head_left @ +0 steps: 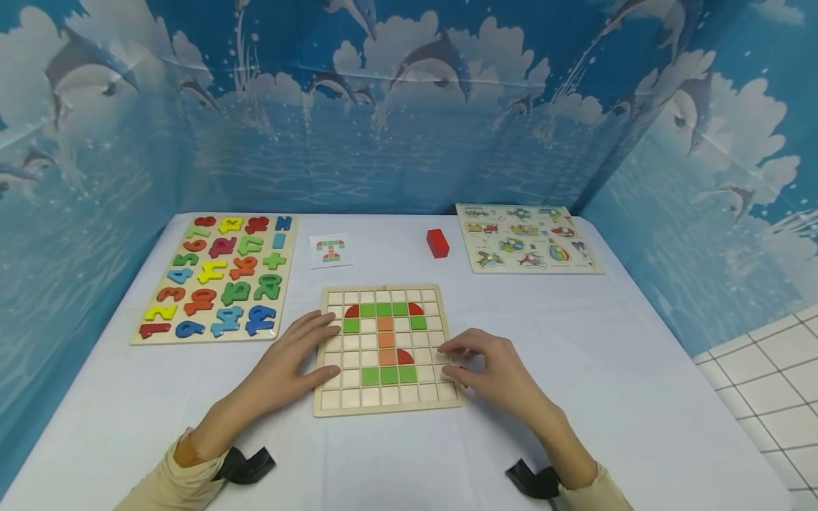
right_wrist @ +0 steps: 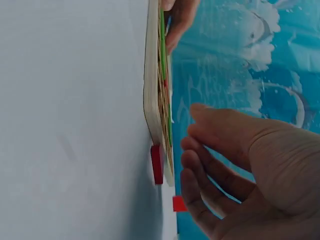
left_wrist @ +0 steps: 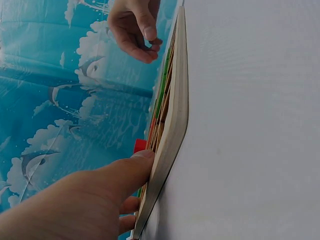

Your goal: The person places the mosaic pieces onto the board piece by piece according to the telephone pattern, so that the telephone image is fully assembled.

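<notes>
A wooden grid board (head_left: 387, 409) lies on the white table and carries red quarter-round, green square and orange square tiles. My left hand (head_left: 295, 362) rests on its left edge, fingers spread and thumb on the rim (left_wrist: 167, 150). Over the right edge hovers my right hand (head_left: 488, 362), fingers loosely bent. The right wrist view shows no object between its thumb and fingertips. A small red piece (right_wrist: 157, 165) stands on the table beside the board's edge, mostly hidden by the right hand in the head view. Behind the board lies a pattern card (head_left: 330, 250).
A number puzzle board (head_left: 211, 333) with colourful numerals lies at the left. At the back right is a picture puzzle board (head_left: 530, 241). A red block (head_left: 437, 243) stands behind the grid board. Blue dolphin-print cloth (head_left: 409, 163) hangs around the table.
</notes>
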A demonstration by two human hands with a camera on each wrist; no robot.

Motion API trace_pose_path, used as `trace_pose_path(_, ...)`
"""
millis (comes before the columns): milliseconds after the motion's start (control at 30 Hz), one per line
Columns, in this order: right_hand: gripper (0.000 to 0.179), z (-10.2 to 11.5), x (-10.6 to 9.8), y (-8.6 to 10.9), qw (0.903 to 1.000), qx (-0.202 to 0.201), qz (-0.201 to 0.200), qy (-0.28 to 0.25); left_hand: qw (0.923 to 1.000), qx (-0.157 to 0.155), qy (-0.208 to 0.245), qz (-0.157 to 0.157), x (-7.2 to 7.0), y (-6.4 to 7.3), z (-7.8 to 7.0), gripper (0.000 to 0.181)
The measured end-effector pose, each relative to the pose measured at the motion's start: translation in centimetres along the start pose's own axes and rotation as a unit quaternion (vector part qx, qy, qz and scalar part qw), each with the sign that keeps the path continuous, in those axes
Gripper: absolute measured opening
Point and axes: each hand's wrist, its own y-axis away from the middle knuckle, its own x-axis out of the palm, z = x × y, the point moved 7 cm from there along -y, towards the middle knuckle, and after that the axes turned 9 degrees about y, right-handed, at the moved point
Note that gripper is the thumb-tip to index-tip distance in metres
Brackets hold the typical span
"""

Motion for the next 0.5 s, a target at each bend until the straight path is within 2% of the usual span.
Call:
trace_pose_path(200,0.027,-2.0,-0.6,1.4,0.9991,0.038,-0.001,0.017,1.0,0.0,-0.001,-0.001,0.0,0.0,-0.1,0.065)
trace_pose_path(500,0.033,-2.7,-0.5,2.2,0.9972,0.054,0.033,0.039,1.0,-0.001,-0.001,-0.002,-0.1,0.0,-0.2,0.064)
